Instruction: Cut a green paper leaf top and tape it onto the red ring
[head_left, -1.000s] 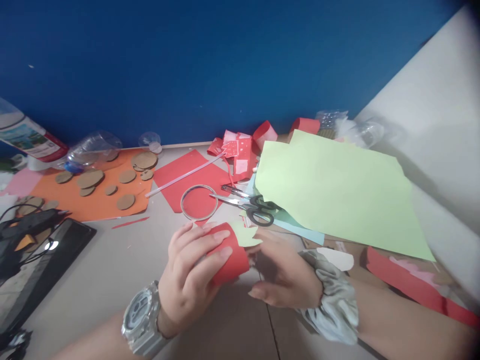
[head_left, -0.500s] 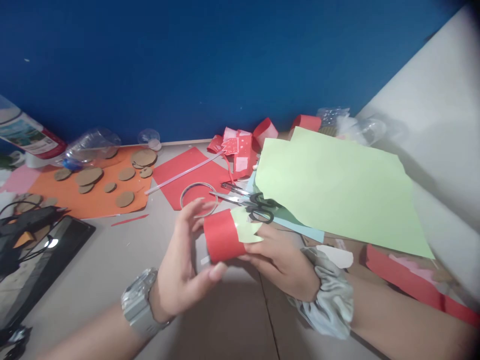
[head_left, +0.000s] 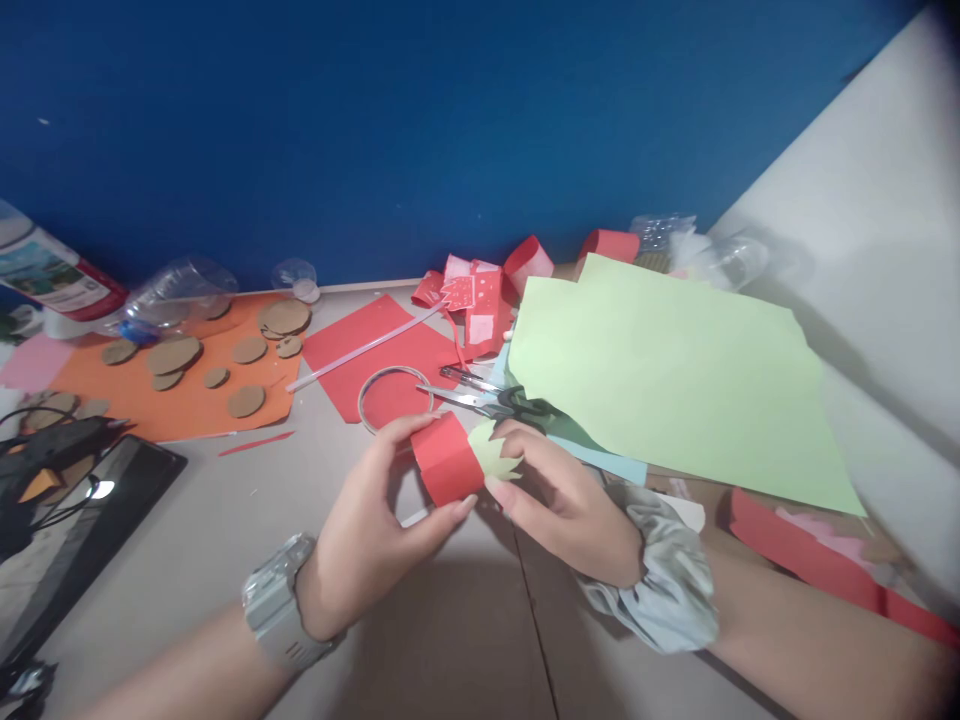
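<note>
A short red paper tube (head_left: 448, 462) lies on its side in my left hand (head_left: 375, 520), the thumb on its near side and the fingers on its far side. From its right end sticks out a pale green paper piece with pointed tips (head_left: 491, 452). My right hand (head_left: 566, 500) has its thumb and fingertips around those green tips. Just behind the tube are black-handled scissors (head_left: 517, 405), partly open, and a thin ring (head_left: 360, 400), perhaps a tape roll.
Light green sheets (head_left: 675, 370) spread to the right. A red sheet (head_left: 367, 350) bears a pale straw (head_left: 367, 345). Cardboard discs (head_left: 174, 354) lie on orange paper (head_left: 217, 375) at left, near a black phone (head_left: 127, 490). A blue wall (head_left: 450, 130) rises behind.
My left thumb and fingers have closed onto the red tube from either side. My right hand has drawn back from behind the green piece to its pointed tips.
</note>
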